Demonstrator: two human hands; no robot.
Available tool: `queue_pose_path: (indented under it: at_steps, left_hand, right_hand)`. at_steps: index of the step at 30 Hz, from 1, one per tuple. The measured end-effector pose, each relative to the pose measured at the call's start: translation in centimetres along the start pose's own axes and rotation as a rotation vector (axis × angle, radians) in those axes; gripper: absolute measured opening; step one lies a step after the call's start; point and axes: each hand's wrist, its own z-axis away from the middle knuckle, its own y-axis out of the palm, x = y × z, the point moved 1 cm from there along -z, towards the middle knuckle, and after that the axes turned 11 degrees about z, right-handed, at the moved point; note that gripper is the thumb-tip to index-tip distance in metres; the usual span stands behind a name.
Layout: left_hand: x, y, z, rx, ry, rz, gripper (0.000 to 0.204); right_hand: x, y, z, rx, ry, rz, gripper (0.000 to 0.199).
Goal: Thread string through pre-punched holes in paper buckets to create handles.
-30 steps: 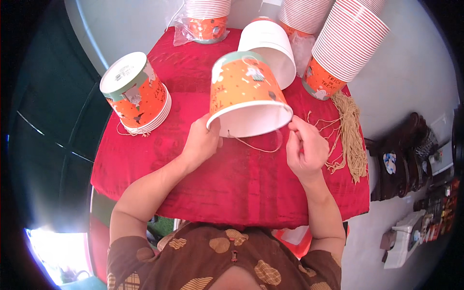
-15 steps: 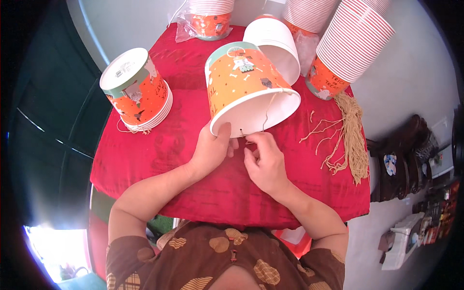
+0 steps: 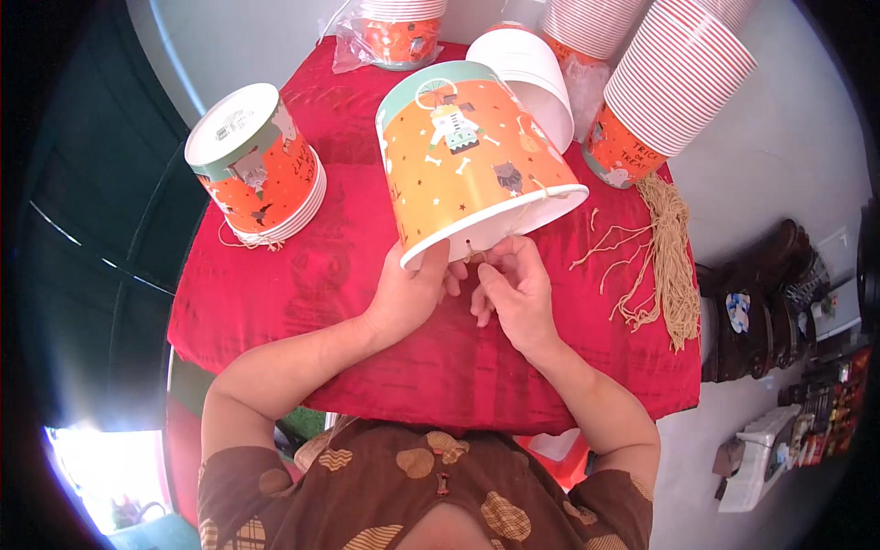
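An orange paper bucket with a green band and cartoon prints is tilted in front of me, its white rim toward me. My left hand grips that rim, thumb on the near edge. My right hand is closed at the rim just to the right, pinching a thin tan string beside a small punched hole. The string also shows at the rim's far right side. Part of the string is hidden by my fingers.
On the red-covered table, upturned nested buckets stand left. A white-sided bucket lies behind. Tall bucket stacks rise at back right, with a bundle of tan strings below. A plastic-wrapped stack stands at the back.
The bucket has tipped so more of its printed side shows and less of its inside. My right hand has shifted slightly right, staying at the string near the rim.
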Motion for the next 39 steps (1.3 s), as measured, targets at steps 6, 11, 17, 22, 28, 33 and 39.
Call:
queue_pose_path:
  at_steps: [6, 11, 17, 22, 28, 33, 39]
  left_hand:
    - [-0.1, -0.2, -0.3, -0.004, -0.093, 0.062, 0.024]
    - [0.2, -0.5, -0.3, 0.002, -0.093, 0.124, 0.024]
    - [0.2, -0.3, -0.3, 0.054, -0.101, 0.153, 0.024]
    - [-0.1, -0.4, -0.4, 0.068, -0.193, 0.184, 0.022]
    - [-0.7, -0.3, -0.4, 0.032, -0.367, 0.186, 0.026]
    - [-0.5, -0.5, -0.6, 0.001, -0.419, 0.194, 0.034]
    - [-0.8, -0.7, -0.7, 0.125, -0.545, 0.26, 0.036]
  right_hand:
    - [-2.4, -0.4, -0.6, -0.032, -0.102, 0.224, 0.008]
    - [-1.0, 0.2, -0.2, -0.055, -0.006, 0.209, 0.007]
    - [0.2, -0.4, 0.0, 0.041, 0.227, -0.114, 0.023]
    - [0.4, -0.6, -0.2, -0.004, 0.29, -0.136, 0.032]
    - [0.9, -0.8, -0.6, -0.019, 0.382, -0.072, 0.032]
    - [0.6, -0.4, -0.3, -0.033, 0.348, -0.074, 0.032]
    - [0.6, -0.7, -0.5, -0.023, 0.324, -0.084, 0.032]
